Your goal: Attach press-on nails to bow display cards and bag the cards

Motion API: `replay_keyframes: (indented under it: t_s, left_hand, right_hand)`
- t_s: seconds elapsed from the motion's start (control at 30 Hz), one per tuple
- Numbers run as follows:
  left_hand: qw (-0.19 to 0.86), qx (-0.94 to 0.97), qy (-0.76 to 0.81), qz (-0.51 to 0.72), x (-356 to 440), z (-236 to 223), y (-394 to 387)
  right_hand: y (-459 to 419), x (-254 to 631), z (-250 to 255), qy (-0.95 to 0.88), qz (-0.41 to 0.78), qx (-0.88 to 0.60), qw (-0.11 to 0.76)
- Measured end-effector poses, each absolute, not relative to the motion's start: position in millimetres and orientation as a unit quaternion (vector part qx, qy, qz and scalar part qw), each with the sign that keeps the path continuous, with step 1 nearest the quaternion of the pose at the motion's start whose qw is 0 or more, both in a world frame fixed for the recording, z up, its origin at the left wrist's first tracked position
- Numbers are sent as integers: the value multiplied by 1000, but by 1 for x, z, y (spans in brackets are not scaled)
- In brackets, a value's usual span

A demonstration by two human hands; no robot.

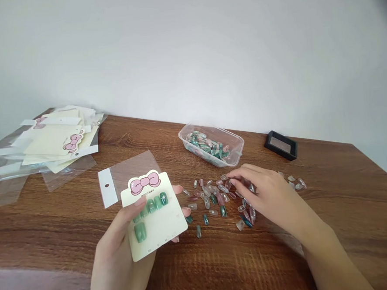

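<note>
My left hand [121, 250] grips a cream display card [165, 221] with a pink bow printed at its top, thumb on the front and fingers behind. Several green press-on nails [151, 205] are in a row on the card, one with a white star, and a wider green nail [140, 232] sits below; my thumb partly covers the row. Over a loose pile of press-on nails [212, 192] in clear, pink and green, my right hand [265, 193] reaches down. Its index finger and thumb are slightly apart, the index tip touching a clear nail [224, 177]. The hand hides part of the pile.
Behind the pile stands a clear plastic tub [236, 144] of more nails. A small black frame-like box [280, 146] lies right of it. An empty clear sleeve [132, 166] lies behind the card. Cards and sleeves [52, 140] are heaped at the far left, and a few nails [296, 182] lie rightward.
</note>
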State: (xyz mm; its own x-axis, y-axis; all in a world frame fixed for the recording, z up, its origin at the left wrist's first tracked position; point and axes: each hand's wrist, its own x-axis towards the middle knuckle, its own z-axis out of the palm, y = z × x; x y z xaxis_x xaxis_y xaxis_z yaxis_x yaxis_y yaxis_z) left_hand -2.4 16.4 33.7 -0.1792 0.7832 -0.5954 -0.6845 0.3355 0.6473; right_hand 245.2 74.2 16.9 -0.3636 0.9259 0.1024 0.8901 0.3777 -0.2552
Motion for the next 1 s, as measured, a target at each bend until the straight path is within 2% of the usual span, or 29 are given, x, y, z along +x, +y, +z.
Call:
replay_keyframes:
  t_s: [0.4,0.77,1.0]
  left_hand:
    - [619,60,538,569,-2,36,16]
    - [619,70,535,570,-4,30,15]
    - [610,71,540,576,-3,31,17]
  right_hand:
    - [81,285,24,-743,160,-650,24]
    - [77,295,32,-711,177,-674,94]
    - [81,320,28,-655,80,-741,126]
